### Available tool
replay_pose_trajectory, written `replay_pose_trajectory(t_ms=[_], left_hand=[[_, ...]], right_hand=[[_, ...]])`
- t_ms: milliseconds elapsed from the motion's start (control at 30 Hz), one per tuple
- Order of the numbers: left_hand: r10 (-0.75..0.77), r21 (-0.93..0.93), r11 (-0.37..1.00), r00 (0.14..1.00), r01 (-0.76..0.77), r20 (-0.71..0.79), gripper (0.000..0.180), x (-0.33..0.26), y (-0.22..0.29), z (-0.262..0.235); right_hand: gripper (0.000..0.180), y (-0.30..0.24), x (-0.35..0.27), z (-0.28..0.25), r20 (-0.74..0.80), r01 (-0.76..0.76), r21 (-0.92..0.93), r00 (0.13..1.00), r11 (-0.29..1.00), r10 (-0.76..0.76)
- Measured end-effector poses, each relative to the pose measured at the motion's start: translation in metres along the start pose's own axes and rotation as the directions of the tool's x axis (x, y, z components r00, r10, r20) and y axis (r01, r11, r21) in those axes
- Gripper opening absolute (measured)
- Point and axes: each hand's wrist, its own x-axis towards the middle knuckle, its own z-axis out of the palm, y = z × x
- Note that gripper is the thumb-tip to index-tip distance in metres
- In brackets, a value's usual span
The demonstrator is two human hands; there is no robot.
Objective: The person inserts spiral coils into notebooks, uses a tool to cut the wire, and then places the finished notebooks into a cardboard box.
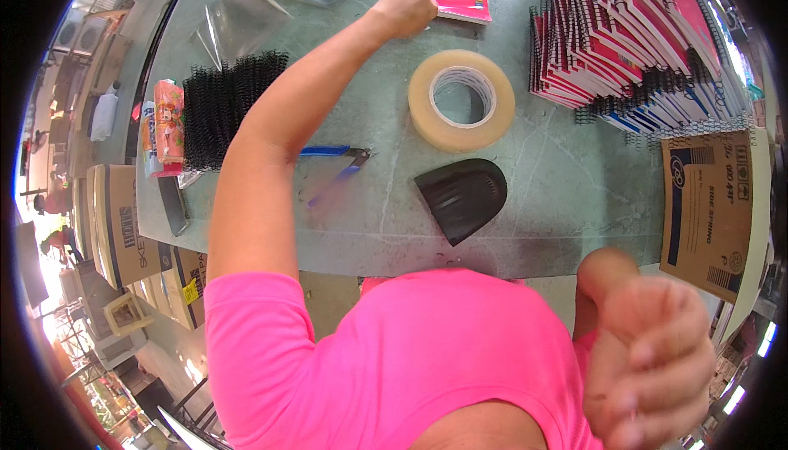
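While the left hand (404, 10) rests curled fingers on a red notebook (458, 4), the right hand (652, 360) hangs loosely half-closed, empty.

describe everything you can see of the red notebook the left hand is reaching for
The red notebook is thin, with a glossy red-pink cover that looks like coated card. It lies flat and closed on the green table, at the far edge of the work area, apart from the big stack of spiral-bound notebooks. The left hand rests on its left end, covering that part. No binding coil can be made out on it.
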Motion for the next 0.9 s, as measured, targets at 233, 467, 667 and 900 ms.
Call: replay_pose_trajectory(t_ms=[233, 467, 667, 900], left_hand=[[-0.25, -0.33, 0.923, 0.96, 0.199, -0.122, 0.02, -0.048, 0.028, -0.038], [-0.336, -0.563, 0.818, 0.893, 0.118, -0.301, 0.026, -0.13, 0.038, -0.116], [-0.836, -0.342, 0.499, 0.546, 0.796, 0.051, 0.03, -0.228, 0.005, -0.05], [-0.909, -0.423, 0.393, 0.414, 0.816, -0.045, 0.018, -0.214, 0.042, -0.011]], right_hand=[[0.027, 0.139, -0.054, 0.012, 0.333, 0.061, -0.711, 0.907, 0.701, 0.259], [0.016, 0.174, -0.047, 0.025, 0.391, -0.166, -0.741, 0.681, 0.651, 0.619], [0.011, 0.145, -0.051, 0.02, 0.426, -0.113, -0.798, 0.59, 0.592, 0.686], [0.011, 0.149, -0.057, 0.022, 0.387, -0.171, -0.821, 0.535, 0.544, 0.751]])
